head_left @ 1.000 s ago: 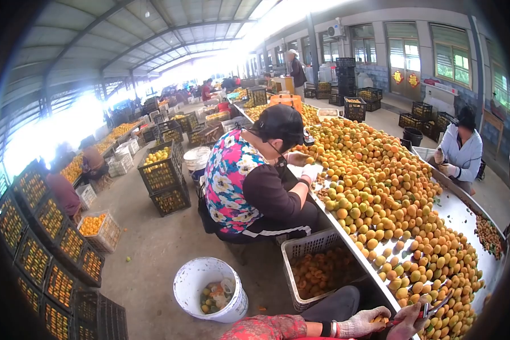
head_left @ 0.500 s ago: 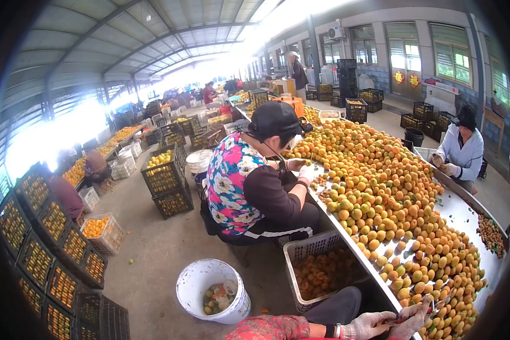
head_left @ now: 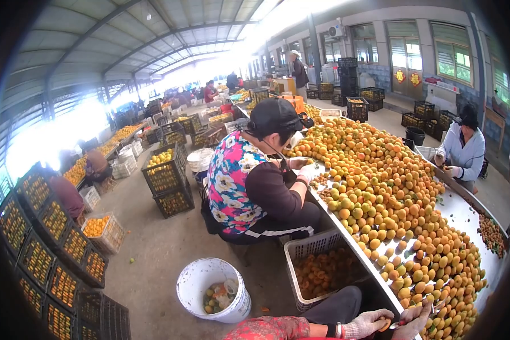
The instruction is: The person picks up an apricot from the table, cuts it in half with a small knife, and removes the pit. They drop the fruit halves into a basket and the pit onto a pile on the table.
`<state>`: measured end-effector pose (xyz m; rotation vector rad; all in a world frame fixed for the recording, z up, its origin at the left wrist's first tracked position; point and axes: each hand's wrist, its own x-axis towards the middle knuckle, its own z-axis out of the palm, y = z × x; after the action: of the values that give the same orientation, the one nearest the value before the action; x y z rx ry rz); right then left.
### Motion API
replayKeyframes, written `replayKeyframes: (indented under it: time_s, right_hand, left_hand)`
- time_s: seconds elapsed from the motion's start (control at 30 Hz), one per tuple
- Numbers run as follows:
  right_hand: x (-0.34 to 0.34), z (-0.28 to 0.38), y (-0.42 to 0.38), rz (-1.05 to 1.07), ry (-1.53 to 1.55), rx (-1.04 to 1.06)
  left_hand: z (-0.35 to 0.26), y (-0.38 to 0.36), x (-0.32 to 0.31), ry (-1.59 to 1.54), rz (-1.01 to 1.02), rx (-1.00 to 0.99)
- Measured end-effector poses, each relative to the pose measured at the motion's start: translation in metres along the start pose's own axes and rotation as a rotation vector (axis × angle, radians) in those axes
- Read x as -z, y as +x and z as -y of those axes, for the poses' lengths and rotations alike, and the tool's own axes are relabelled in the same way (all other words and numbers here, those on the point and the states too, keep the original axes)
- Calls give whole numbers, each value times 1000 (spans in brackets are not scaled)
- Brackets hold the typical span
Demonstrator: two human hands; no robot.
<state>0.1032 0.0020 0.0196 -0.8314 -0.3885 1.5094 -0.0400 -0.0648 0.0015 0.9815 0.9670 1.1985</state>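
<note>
At the bottom edge, my left hand (head_left: 364,325) in a pale work glove is closed on an apricot piece (head_left: 385,324), its orange flesh showing between the fingers. My right hand (head_left: 412,324), also gloved, is just beside it at the table's rim. Its fingers are bent around a small thin tool (head_left: 398,324), partly hidden, whose kind I cannot make out. Beyond the right hand, a heap of whole apricots (head_left: 402,218) covers much of the metal table (head_left: 456,212). Below the left hand's side of the table stands a grey crate (head_left: 293,272) with opened apricot pieces (head_left: 321,273).
A white bucket (head_left: 190,283) with some fruit and scraps stands on the floor. A co-worker (head_left: 249,181) in a flowered vest sits close ahead; another person (head_left: 462,150) works across the table. Black crates (head_left: 56,283) full of fruit are stacked at left.
My hands have moved slightly apart, and an orange apricot piece now shows in my left fingers. The person across the table has lowered their head.
</note>
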Motion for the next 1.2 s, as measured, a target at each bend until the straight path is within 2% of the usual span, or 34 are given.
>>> replayKeyframes:
  time_s: [0.07,0.1,0.2,0.23,0.37,0.4,0.47,0.57,0.67,0.7,0.73,0.8,0.9,1.0,1.13,1.2]
  right_hand:
    - [3,0,-9,10,-280,65]
    - [7,-7,-11,75,-413,103]
    - [20,-36,-18,271,-817,210]
    - [2,-33,-39,245,-714,129]
    - [3,-33,-36,284,-755,138]
    - [3,-32,-36,284,-767,138]
    - [-1,-31,-34,287,-793,134]
    - [-3,-29,-32,294,-811,122]
    - [-7,-28,-30,300,-831,103]
    - [-7,-28,-30,302,-834,98]
    - [-7,-29,-29,299,-829,96]
    - [-7,-28,-28,295,-826,88]
    - [-8,-28,-25,291,-816,77]
    - [-8,-27,-23,293,-810,59]
    - [-8,-28,-22,291,-798,45]
    - [-7,-28,-22,290,-783,32]
  left_hand:
    - [6,5,6,-24,7,-24]
    - [-2,4,7,-6,-27,14]
    - [-1,10,7,2,-90,-57]
    - [8,14,6,58,-122,-206]
    - [15,17,6,340,-151,-83]
    - [43,32,8,336,-125,-128]
    - [28,28,9,355,-36,-38]
    - [43,37,12,244,-33,37]
    - [-10,16,20,401,186,-11]
    - [32,34,26,510,185,-90]
    - [18,30,25,544,259,-57]
    - [19,28,21,457,267,-279]
    - [-1,24,25,86,223,236]
    - [6,30,22,26,148,278]
    - [15,32,19,118,189,57]
    - [14,33,20,143,143,131]
